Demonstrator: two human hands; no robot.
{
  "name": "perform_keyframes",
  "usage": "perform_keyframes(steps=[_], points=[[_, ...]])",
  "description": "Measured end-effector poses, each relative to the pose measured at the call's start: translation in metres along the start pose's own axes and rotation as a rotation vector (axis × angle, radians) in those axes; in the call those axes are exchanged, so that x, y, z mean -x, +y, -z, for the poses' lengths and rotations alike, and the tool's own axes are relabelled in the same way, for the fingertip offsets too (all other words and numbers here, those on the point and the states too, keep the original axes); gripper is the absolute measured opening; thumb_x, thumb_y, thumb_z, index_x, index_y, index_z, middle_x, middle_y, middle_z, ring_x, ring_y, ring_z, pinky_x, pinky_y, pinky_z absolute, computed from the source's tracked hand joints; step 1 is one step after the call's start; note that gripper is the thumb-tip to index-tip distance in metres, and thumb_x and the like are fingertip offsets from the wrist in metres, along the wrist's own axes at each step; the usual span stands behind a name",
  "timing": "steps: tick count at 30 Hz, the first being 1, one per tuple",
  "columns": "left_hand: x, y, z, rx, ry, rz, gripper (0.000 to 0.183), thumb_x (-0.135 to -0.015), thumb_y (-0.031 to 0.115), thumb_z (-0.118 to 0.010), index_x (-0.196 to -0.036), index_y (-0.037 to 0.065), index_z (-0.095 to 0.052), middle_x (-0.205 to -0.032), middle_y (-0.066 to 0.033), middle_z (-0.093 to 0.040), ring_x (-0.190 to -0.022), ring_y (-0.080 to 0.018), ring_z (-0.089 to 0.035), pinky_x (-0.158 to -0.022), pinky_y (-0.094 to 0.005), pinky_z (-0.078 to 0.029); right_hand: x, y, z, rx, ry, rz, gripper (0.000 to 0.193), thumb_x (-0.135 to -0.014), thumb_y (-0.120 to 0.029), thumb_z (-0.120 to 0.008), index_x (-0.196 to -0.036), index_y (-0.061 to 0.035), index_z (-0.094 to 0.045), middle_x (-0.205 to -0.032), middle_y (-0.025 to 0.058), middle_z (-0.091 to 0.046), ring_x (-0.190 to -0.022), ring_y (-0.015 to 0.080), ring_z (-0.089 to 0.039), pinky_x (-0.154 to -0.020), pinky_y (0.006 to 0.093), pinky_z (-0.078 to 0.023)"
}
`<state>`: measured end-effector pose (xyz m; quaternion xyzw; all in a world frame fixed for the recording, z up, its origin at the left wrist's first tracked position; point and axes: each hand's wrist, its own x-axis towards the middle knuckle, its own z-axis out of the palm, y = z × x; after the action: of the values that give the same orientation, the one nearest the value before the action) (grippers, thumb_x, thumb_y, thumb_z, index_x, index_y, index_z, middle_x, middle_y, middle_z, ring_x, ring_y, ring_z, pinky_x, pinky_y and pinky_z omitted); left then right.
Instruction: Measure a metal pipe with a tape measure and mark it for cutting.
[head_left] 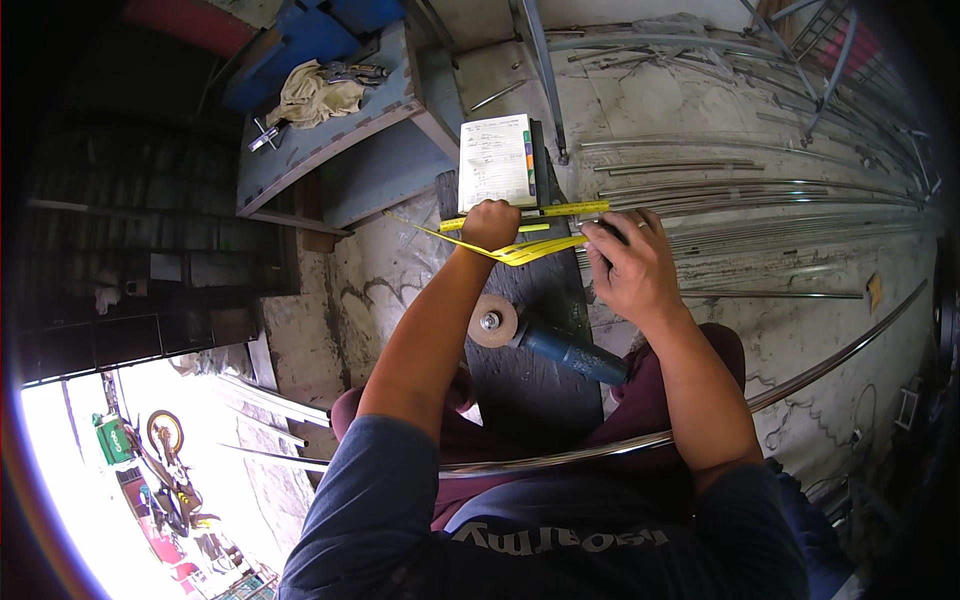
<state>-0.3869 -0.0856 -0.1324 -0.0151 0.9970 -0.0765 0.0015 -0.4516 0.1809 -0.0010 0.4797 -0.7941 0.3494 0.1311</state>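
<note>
My left hand [490, 225] is closed in a fist over a yellow measuring tape [535, 250], just below an open notebook [495, 165] with handwriting and coloured tabs. The tape's strips spread out on both sides of that fist. At their right end, my right hand [632, 262] pinches the tape between thumb and fingers; its exact grip is partly hidden. Under both hands is a dark, worn plank [535, 395]. An angle grinder [570, 352] with a tan disc lies on it, below the hands.
A shiny metal tube [560, 458] crosses my lap from side to side. Many metal tubes [750, 200] lie on the floor to the right. At the upper left stands a metal bench [330, 155] with a cloth [315, 95]. A motorcycle [170, 480] is outside, lower left.
</note>
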Motion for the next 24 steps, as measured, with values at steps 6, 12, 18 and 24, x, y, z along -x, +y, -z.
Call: perform_keyframes(steps=[6,12,18,24], points=[[-0.0002,0.0001,-0.0032,-0.014,0.032,-0.004,0.016,-0.083,0.018,-0.066,-0.072,0.012,-0.075,-0.076,-0.0103,-0.075,-0.070,-0.0266,-0.076,-0.062,-0.0376,-0.062,0.0006,0.0005,-0.0008,0.000,0.008,0.005,0.023,-0.083,-0.007,-0.075,-0.107,-0.0058,-0.076,-0.104,0.0137,-0.069,-0.099,0.0319,-0.068,-0.098,0.0481,-0.050],[0.0008,-0.0014,-0.0046,-0.013,0.050,-0.005,0.015,-0.082,0.017,-0.066,-0.071,0.012,-0.075,-0.075,-0.0102,-0.075,-0.069,-0.0262,-0.076,-0.061,-0.0372,-0.061,0.0000,-0.0001,-0.0011,-0.005,0.001,0.002,0.023,-0.084,-0.007,-0.075,-0.107,-0.0059,-0.076,-0.104,0.0137,-0.069,-0.099,0.0321,-0.068,-0.098,0.0482,-0.050],[-0.0007,0.0004,-0.0023,-0.004,0.021,0.012,0.016,-0.083,0.017,-0.065,-0.072,0.011,-0.076,-0.077,-0.0108,-0.075,-0.071,-0.0269,-0.077,-0.063,-0.0379,-0.062,0.0008,0.0007,-0.0012,-0.002,0.003,0.000,0.024,-0.084,-0.008,-0.075,-0.107,-0.0063,-0.075,-0.105,0.0139,-0.069,-0.100,0.0325,-0.068,-0.097,0.0485,-0.049],[-0.0010,0.0000,-0.0031,-0.006,0.010,0.007,0.016,-0.084,0.017,-0.066,-0.074,0.011,-0.076,-0.078,-0.0110,-0.076,-0.073,-0.0276,-0.077,-0.064,-0.0386,-0.063,0.0011,0.0009,-0.0013,0.001,0.004,0.002,0.024,-0.084,-0.008,-0.075,-0.108,-0.0064,-0.075,-0.105,0.0140,-0.069,-0.101,0.0328,-0.068,-0.098,0.0485,-0.049]])
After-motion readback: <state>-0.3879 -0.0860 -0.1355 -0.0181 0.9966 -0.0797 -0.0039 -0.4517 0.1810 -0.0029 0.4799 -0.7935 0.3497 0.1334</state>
